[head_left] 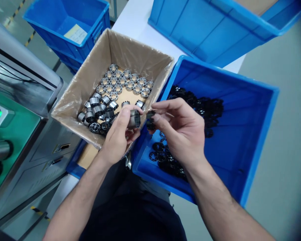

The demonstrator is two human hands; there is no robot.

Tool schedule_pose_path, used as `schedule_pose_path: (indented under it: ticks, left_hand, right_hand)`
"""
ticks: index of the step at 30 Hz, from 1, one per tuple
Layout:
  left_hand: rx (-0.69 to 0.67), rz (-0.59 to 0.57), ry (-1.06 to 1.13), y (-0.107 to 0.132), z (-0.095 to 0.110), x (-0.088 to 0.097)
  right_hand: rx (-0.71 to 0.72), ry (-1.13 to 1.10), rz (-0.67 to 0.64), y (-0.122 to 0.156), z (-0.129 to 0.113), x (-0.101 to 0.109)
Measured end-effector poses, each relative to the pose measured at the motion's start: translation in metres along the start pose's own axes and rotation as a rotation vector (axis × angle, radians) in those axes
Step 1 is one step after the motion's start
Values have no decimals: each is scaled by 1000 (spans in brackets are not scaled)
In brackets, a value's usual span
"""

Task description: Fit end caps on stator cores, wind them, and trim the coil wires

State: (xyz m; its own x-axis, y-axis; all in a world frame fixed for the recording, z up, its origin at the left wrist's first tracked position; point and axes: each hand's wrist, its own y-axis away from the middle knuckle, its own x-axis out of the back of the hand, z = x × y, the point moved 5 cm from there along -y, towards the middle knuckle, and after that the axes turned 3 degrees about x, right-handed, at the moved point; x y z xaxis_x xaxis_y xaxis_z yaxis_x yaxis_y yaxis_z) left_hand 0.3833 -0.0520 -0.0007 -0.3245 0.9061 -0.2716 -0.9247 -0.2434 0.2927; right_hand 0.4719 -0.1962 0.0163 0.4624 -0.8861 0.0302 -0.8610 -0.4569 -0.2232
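Observation:
My left hand (119, 134) is closed round a grey metal ring (134, 118), whose open end faces right. Close beside it, my right hand (182, 129) pinches a black toothed ring (150, 119) between thumb and fingers; a small gap separates the two parts. Below the left hand, a plastic-lined cardboard box (137, 50) holds silvery metal rings (117, 80) set out in rows and a loose heap of more metal rings (97, 110). Under the right hand, a blue bin (235, 140) contains many black toothed rings (205, 110), partly hidden by the hand.
Another large blue bin (205, 30) stands on the white table (137, 20) at the back. Stacked blue crates (65, 20) are at the upper left, one holding a paper. A machine with a green panel (20, 110) borders the left side. A wrench (127, 163) shows below the box.

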Motion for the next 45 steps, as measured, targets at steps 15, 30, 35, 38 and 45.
schedule_pose_path:
  ticks: [15, 30, 35, 38, 45]
  left_hand:
    - [13, -63, -44, 7, 1, -2]
    - [-10, -109, -41, 7, 2, -6]
    - [-161, -63, -238, 5, 19, 7]
    - [-158, -48, -718, 6, 36, 29]
    - [-175, 99, -1409, -27, 78, 87]
  right_hand:
    - [166, 67, 72, 8, -11, -8]
    - [189, 93, 114, 12, -11, -12]
    - [135, 136, 0, -5, -10, 1]
    - [68, 348, 9, -14, -6, 41]
    - [-355, 1235, -554, 23, 70, 89]
